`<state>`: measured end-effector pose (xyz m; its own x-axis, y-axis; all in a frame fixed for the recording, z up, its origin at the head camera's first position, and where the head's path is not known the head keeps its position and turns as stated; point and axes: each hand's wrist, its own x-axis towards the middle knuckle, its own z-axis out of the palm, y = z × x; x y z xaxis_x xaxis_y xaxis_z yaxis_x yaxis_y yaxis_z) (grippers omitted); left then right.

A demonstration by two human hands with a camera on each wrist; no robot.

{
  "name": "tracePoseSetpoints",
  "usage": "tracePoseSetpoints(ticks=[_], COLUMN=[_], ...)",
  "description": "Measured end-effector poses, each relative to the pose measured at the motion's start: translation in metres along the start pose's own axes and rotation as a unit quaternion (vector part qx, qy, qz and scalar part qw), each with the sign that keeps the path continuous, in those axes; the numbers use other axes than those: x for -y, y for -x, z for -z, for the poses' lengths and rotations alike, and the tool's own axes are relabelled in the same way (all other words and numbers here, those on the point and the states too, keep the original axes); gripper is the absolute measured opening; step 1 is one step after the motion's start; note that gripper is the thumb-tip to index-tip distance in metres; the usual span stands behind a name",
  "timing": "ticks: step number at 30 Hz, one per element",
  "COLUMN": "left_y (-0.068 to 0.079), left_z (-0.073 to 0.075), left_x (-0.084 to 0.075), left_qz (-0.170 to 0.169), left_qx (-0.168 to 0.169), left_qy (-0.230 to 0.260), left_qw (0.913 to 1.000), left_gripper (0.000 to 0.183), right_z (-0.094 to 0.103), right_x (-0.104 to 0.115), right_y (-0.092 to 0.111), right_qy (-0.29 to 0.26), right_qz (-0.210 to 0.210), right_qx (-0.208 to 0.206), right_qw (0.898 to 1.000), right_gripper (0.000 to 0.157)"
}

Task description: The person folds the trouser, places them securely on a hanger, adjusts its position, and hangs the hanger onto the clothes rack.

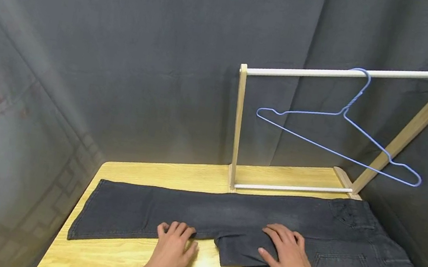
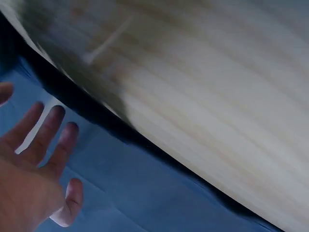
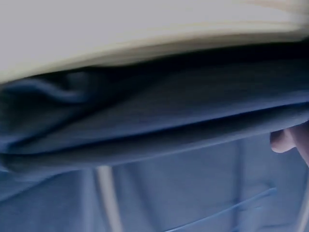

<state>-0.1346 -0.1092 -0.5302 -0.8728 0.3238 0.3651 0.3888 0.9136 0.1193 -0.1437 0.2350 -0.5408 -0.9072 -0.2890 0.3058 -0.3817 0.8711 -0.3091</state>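
A pair of dark jeans lies sideways across the table, waist to the right and one leg stretched left. The near leg is folded back, its bunched end around the middle. My left hand is at the lower edge of the stretched leg, fingertips by the cloth; in the left wrist view its fingers look spread apart. Resting on the folded leg is my right hand, fingers loosely spread, thumb apart. The right wrist view shows thick cloth layers and only a bit of that hand at the right edge.
Behind the jeans stands a wooden rack with a white top rail and a lower rail. A blue wire hanger hangs from the top rail. The table is light wood. Grey curtains enclose the back and sides.
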Motion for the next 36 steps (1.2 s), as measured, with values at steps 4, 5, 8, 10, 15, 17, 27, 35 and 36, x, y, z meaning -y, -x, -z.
tracePoseSetpoints(ticks=[4,5,8,10,15,17,27,35,36], left_y=[-0.007,-0.008,-0.01,-0.011,-0.012,-0.012,-0.015,-0.031,-0.033], left_z=[-0.003,-0.004,-0.005,-0.005,-0.006,-0.006,-0.006,-0.009,-0.01], left_x=[-0.028,-0.033,-0.042,-0.044,-0.047,-0.047,-0.046,-0.043,-0.043], left_qz=[-0.055,-0.062,-0.073,-0.078,-0.092,-0.098,-0.093,-0.127,-0.13], left_qx=[-0.008,-0.003,0.023,0.039,0.048,0.045,0.058,0.047,0.044], left_qy=[-0.008,-0.007,0.001,0.009,0.023,0.026,0.078,0.115,0.124], left_qw=[0.9984,0.9981,0.997,0.9961,0.9943,0.9938,0.991,0.9841,0.9828], left_gripper=[0.037,0.039,0.044,0.045,0.045,0.044,0.061,0.07,0.065], right_z=[-0.01,-0.012,-0.016,-0.018,-0.018,-0.017,-0.005,0.001,0.0], right_x=[0.023,0.027,0.034,0.036,0.038,0.037,0.03,0.028,0.028], right_y=[-0.002,-0.002,-0.004,-0.004,-0.004,-0.005,-0.012,-0.015,-0.014], right_qy=[-0.015,-0.019,-0.015,-0.006,-0.009,-0.02,-0.084,-0.13,-0.128], right_qz=[0.047,0.053,0.067,0.08,0.12,0.131,0.187,0.206,0.205], right_qx=[0.012,0.01,-0.007,-0.025,-0.066,-0.07,-0.13,-0.204,-0.2], right_qw=[0.999,0.998,0.998,0.997,0.991,0.989,0.97,0.948,0.949], right_gripper=[0.059,0.058,0.048,0.036,0.018,0.017,0.009,0.025,0.025])
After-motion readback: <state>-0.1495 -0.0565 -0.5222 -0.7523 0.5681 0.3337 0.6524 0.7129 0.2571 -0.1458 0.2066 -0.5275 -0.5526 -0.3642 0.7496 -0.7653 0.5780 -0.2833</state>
